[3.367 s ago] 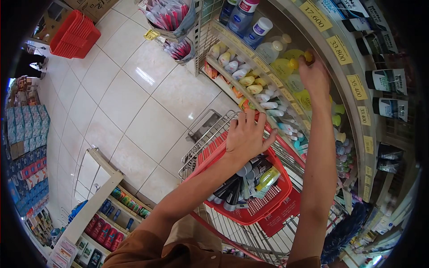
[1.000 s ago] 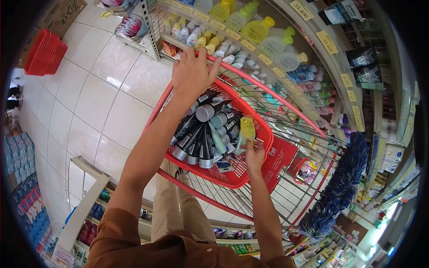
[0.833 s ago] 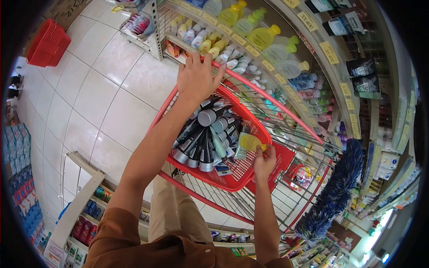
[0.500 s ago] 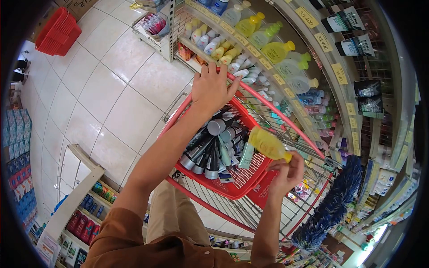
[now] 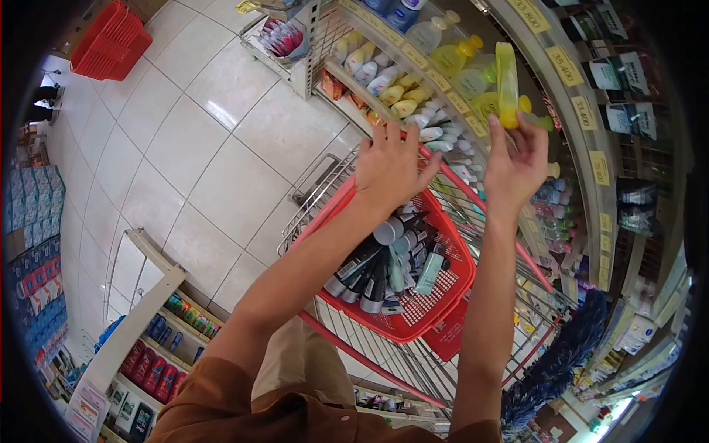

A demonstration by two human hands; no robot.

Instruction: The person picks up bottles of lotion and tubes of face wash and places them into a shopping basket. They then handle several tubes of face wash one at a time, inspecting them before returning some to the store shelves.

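Observation:
My right hand (image 5: 515,159) pinches a yellow bottle (image 5: 507,81) by its yellow cap. The bottle is raised in front of the shelf row of similar bottles (image 5: 452,57), its cap end toward me. My left hand (image 5: 389,166) lies over the red far rim of the shopping cart (image 5: 528,258), fingers bent over the bar. Inside the cart sits a red basket (image 5: 461,284). Black tubes with silver caps (image 5: 373,288) and a pale green tube (image 5: 428,273) lie heaped in it.
Shelves with price tags (image 5: 565,66) curve along the right. A dark blue fluffy duster (image 5: 546,369) is beside the cart. Stacked red baskets (image 5: 111,44) stand on the tiled floor (image 5: 199,155) at the back left. A low shelf unit (image 5: 159,325) stands left.
My right hand has lifted the yellow bottle from above the basket up to the shelf and turned it upright in view. My left hand stays on the cart; the view has shifted slightly.

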